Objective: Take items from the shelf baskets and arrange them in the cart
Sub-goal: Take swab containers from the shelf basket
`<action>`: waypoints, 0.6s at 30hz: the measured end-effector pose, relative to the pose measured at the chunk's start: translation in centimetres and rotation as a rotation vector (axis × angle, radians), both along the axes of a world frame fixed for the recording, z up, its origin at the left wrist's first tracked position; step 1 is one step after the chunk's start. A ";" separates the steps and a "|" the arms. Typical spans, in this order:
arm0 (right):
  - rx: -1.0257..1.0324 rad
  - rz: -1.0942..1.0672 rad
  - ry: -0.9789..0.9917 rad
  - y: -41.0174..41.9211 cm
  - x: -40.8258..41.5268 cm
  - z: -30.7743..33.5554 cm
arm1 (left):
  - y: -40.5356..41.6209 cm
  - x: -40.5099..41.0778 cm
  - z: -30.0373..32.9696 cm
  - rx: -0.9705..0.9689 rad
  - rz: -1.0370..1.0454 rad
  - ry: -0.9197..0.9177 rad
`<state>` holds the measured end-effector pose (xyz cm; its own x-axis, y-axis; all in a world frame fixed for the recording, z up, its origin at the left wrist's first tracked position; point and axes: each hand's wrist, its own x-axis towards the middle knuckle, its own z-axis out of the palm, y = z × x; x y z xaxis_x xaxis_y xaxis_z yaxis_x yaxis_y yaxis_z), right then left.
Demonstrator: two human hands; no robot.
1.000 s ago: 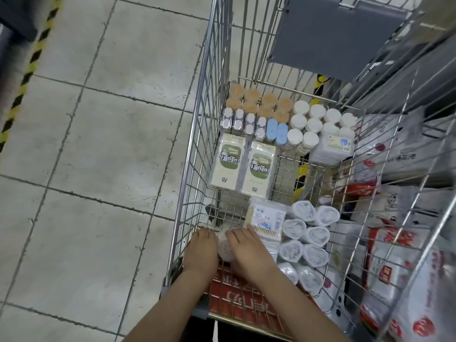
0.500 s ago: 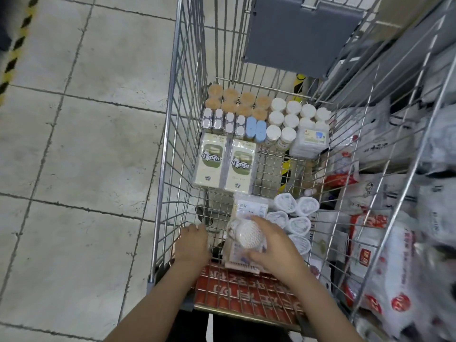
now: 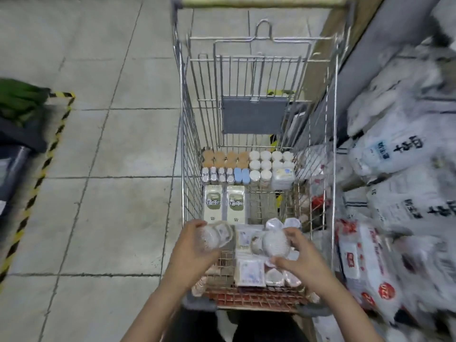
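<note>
A wire cart (image 3: 183, 149) stands in front of me. My left hand (image 3: 191, 253) grips a clear round plastic pack (image 3: 213, 234) above the cart's near left part. My right hand (image 3: 296, 257) grips a second clear round pack (image 3: 274, 243) above the near right part. Beneath them lie flat white packets (image 3: 250, 271) and several clear round packs (image 3: 274, 277). Further in, two green and white boxes (image 3: 224, 206) lie side by side. At the far end stand rows of tan lids (image 3: 225, 157), white lids (image 3: 265, 164) and small silver and blue items (image 3: 227, 175).
Shelves on the right hold large white bags (image 3: 399, 154) and a red and white package (image 3: 365, 265). A grey flap (image 3: 254, 114) hangs on the cart's far wall. The tiled floor (image 3: 98, 193) lies to the left, with yellow and black tape (image 3: 37, 183) and a dark bin (image 3: 14, 134).
Both hands have lifted from the cart's near end, and each now holds a clear round pack. The view has tilted up, showing the whole cart.
</note>
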<state>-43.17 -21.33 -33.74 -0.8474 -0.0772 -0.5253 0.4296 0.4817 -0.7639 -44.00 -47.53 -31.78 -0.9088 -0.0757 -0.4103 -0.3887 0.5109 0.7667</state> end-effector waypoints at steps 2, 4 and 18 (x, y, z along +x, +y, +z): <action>-0.066 -0.053 0.032 -0.3 0.2 2.5 | -0.5 -0.3 2.8 0.032 0.038 0.034; -0.120 -0.116 0.077 -0.9 0.5 4.8 | -1.1 -0.2 5.0 0.043 0.043 0.107; -0.329 -0.722 0.509 -8.7 12.7 16.4 | -9.2 0.4 16.5 0.509 -0.129 0.360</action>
